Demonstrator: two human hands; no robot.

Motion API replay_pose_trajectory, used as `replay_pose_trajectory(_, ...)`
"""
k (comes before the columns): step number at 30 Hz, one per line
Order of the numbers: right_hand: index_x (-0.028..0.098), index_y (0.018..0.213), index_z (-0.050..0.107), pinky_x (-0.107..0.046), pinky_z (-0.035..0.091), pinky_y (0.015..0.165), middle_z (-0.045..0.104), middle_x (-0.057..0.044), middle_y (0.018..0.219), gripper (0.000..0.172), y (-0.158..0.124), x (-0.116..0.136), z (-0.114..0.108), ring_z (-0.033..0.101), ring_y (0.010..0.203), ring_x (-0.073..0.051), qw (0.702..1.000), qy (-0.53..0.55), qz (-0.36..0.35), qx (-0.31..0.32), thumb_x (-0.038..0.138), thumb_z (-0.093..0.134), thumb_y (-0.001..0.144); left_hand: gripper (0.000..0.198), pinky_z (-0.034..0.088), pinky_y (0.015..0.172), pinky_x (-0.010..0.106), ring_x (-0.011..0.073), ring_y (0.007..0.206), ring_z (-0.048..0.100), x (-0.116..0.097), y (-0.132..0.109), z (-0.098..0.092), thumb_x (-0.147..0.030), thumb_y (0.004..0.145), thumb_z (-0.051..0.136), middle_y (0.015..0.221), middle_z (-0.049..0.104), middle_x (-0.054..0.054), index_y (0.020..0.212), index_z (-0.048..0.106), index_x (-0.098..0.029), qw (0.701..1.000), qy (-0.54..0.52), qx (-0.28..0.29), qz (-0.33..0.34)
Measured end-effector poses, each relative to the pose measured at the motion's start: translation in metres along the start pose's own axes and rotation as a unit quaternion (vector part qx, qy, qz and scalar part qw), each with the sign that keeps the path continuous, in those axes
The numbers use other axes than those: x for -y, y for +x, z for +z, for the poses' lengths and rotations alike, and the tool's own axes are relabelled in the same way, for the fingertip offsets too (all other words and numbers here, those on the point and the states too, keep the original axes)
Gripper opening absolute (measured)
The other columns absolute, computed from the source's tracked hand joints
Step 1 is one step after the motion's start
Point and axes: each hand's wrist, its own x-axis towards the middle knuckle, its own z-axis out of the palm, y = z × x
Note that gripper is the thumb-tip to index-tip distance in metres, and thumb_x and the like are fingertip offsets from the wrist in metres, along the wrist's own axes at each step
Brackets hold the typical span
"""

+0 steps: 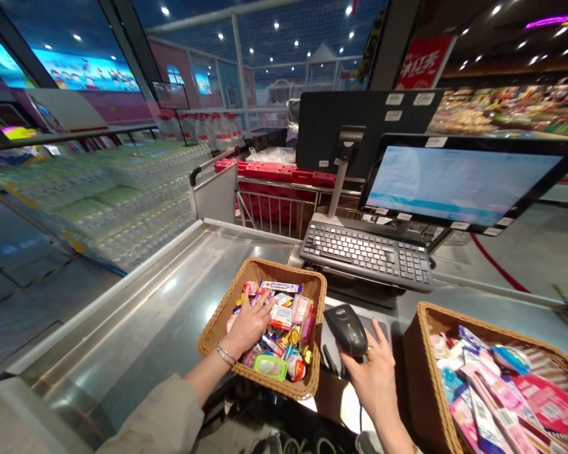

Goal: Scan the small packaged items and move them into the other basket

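My left hand (250,325) reaches into a wicker basket (218,318) full of small colourful snack and candy packets (284,315). Its fingers curl down among the packets; whether they grip one is hidden. A thin bracelet sits on that wrist. My right hand (373,372) is wrapped round the handle of a black handheld barcode scanner (346,328), held just above the steel counter between the two baskets.
A second wicker basket (419,353) with pink and blue packets stands at the right. Behind are a keyboard (366,252), a tilted touchscreen (459,183) and a customer display. A steel checkout counter (151,315) runs left. Stacked bottled water and red shopping carts lie beyond.
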Motion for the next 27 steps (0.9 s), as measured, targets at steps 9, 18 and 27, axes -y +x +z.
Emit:
replay_pose_trajectory(9, 0.022, 0.093, 0.073, -0.054, 0.034, 0.108, 0.07, -0.009, 0.114, 0.032, -0.007, -0.004, -0.006, 0.038, 0.137, -0.034, 1.0, 0.002, -0.011, -0.013, 0.047, 0.065, 0.075, 0.052, 0.004, 0.113, 0.071, 0.0336, 0.145, 0.027, 0.003, 0.004, 0.006, -0.042, 0.082, 0.067, 0.152, 0.04, 0.012, 0.13, 0.054, -0.025, 0.997, -0.005, 0.055, -0.044)
replay_pose_trajectory(18, 0.021, 0.093, 0.073, -0.053, 0.033, 0.107, 0.068, -0.011, 0.117, 0.035, -0.01, -0.009, -0.014, 0.037, 0.137, -0.034, 1.0, 0.008, 0.023, -0.015, 0.049, 0.064, 0.073, 0.098, 0.007, 0.109, 0.072, 0.0397, 0.148, 0.005, 0.028, 0.016, 0.032, -0.067, 0.062, 0.073, 0.158, 0.024, 0.019, 0.145, 0.039, -0.027, 0.991, -0.036, 0.115, -0.062)
replay_pose_trajectory(27, 0.022, 0.093, 0.073, -0.051, 0.033, 0.106, 0.068, -0.011, 0.115, 0.034, -0.012, -0.003, -0.019, 0.039, 0.134, -0.034, 0.999, 0.006, 0.028, -0.024, 0.049, 0.064, 0.074, 0.087, 0.005, 0.109, 0.072, 0.0402, 0.148, 0.004, 0.034, 0.025, 0.034, -0.07, 0.063, 0.069, 0.156, 0.03, 0.019, 0.134, 0.052, -0.024, 0.983, -0.08, 0.154, -0.056)
